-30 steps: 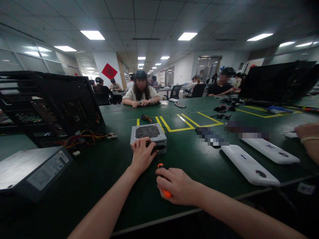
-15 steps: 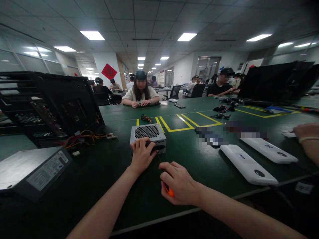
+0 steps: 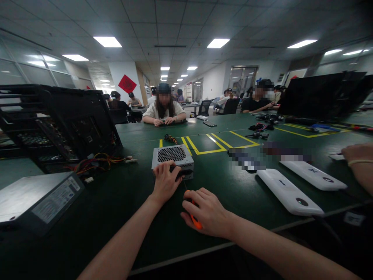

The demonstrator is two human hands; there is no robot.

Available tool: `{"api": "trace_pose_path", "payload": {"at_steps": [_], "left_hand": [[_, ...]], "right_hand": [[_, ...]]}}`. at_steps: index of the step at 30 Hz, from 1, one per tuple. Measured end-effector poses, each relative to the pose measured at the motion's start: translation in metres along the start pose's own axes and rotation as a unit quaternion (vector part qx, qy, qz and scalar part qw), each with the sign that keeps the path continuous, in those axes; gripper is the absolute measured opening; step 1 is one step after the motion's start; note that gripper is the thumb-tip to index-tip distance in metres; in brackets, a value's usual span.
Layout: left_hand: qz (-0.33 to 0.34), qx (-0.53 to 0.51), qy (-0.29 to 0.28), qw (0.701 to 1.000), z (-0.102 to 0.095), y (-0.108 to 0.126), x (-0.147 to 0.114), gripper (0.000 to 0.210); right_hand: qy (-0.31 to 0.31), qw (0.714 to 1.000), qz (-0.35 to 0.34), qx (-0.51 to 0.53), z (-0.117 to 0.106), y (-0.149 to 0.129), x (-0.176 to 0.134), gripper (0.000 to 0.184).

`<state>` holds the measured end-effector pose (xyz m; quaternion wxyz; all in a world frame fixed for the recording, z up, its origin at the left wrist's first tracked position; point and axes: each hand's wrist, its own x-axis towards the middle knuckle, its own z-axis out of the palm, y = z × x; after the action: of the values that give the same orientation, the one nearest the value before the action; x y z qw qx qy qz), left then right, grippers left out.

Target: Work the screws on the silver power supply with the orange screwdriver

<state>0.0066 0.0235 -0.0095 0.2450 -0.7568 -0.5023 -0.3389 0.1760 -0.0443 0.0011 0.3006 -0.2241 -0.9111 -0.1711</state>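
Note:
A grey computer power supply (image 3: 172, 154) with a honeycomb grille on top lies on the green table. My left hand (image 3: 166, 178) is closed over its near side, fingers curled at the front face; what lies under the fingertips is partly hidden. In my right hand (image 3: 206, 212) is a screwdriver (image 3: 196, 221) with an orange handle, its thin dark shaft pointing forward to the power supply's near face beside my left fingertips. The screwdriver's tip cannot be made out. My right thumb and fingers rest around the handle.
A black computer case (image 3: 84, 124) stands at the left with loose coloured cables (image 3: 101, 159). Nearer is a second power supply (image 3: 43, 198). White power banks (image 3: 291, 192) lie to the right, by another person's hand (image 3: 359, 163). A person (image 3: 164, 109) sits opposite.
My right fingers have shifted on the screwdriver, loosening and turning so more of the orange handle shows. My left hand and the power supply stay in place.

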Motion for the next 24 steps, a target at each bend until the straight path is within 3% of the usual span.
{"api": "trace_pose_path", "payload": {"at_steps": [9, 13, 16, 24], "left_hand": [[-0.005, -0.002, -0.009, 1.000, -0.0032, 0.0027, 0.0006, 0.018], [-0.008, -0.002, -0.012, 1.000, -0.0045, 0.0031, 0.0012, 0.019], [-0.009, -0.005, -0.013, 1.000, -0.0049, 0.0029, 0.0016, 0.019], [-0.008, -0.013, -0.014, 1.000, -0.0052, 0.0020, 0.0020, 0.017]], "right_hand": [[-0.040, 0.998, -0.038, 0.007, 0.0032, 0.0040, -0.0003, 0.007], [-0.047, 0.998, -0.033, 0.025, -0.0010, 0.0008, 0.0036, 0.024], [-0.050, 0.998, -0.014, 0.030, -0.0015, -0.0022, 0.0027, 0.011], [0.022, 1.000, -0.015, 0.008, 0.0060, 0.0009, -0.0037, 0.004]]}}
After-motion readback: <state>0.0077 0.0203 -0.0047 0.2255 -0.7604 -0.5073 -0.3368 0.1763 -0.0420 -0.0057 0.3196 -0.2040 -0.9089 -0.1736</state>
